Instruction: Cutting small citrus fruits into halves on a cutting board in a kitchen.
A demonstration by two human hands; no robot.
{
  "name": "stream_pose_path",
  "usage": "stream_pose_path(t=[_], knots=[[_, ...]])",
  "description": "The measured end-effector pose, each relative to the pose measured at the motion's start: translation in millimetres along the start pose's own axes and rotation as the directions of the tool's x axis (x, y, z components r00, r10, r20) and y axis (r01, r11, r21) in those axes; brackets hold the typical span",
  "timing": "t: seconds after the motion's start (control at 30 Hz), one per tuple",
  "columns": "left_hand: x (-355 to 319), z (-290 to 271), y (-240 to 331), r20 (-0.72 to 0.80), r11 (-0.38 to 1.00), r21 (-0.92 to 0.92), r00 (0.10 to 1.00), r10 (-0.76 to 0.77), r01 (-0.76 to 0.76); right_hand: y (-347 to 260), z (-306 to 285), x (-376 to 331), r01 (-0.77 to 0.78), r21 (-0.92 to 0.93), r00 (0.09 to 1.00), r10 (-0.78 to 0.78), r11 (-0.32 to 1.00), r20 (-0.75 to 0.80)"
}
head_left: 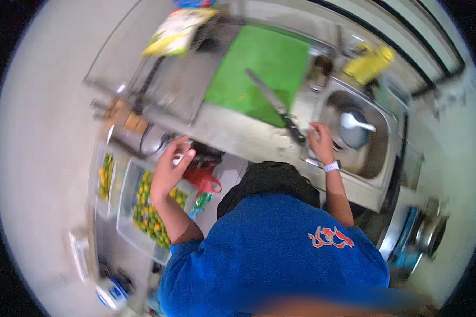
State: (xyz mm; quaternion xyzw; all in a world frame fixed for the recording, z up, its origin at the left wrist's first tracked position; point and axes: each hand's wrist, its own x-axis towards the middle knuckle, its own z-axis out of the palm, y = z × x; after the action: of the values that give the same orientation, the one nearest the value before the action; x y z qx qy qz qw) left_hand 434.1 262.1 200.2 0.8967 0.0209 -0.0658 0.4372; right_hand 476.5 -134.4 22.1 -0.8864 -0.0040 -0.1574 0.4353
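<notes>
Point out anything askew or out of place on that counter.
The knife lies slanted across the green cutting board, its dark handle jutting past the board's edge near the right hand. Nothing looks spilled or damaged.

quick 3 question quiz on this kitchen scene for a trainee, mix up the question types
1. True or false: the knife lies partly on the green cutting board.
2. Which hand is by the sink? A) left hand B) right hand C) neither
3. Fill in: the clear tubs under the left hand hold small yellow and ______ fruits.

Key
1. True: the blade rests on the board, and the dark handle runs off its near edge toward the right hand.
2. B: the right hand, with a white wristband, is at the sink's near left corner.
3. Green.
</notes>
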Motion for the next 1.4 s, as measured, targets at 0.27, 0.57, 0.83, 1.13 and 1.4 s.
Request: stream_pose_path(t=[0.27,0.57,0.83,1.13,1.4], knots=[[-90.9,-36.1,-70.0,-0.313,0.949,-0.079,0.896,-0.316,0.307,-11.9,29.0,22.4,0.083,-0.106,0.961,-0.051,0.991,0.27],[-155.6,-29.2,-228.6,-0.699,0.814,-0.124,0.532,-0.478,0.568,-30.1,54.2,54.5,0.055,-0.056,0.924,-0.03,0.997,0.38],[-116.9,-9.5,-257.5,-0.488,0.717,-0.054,0.608,-0.626,0.695,-16.7,65.7,56.9,0.052,-0.081,0.935,-0.02,0.995,0.354],[-99.2,-2.9,-252.3,-0.557,0.529,0.393,0.653,-0.514,0.752,22.9,74.4,40.7,-0.239,0.268,0.946,0.162,0.933,0.281],[-83.2,-27.9,-214.3,-0.49,0.529,0.289,0.598,-0.634,0.798,-23.2,46.7,20.2,-0.349,0.345,0.92,0.249,0.871,0.303]])
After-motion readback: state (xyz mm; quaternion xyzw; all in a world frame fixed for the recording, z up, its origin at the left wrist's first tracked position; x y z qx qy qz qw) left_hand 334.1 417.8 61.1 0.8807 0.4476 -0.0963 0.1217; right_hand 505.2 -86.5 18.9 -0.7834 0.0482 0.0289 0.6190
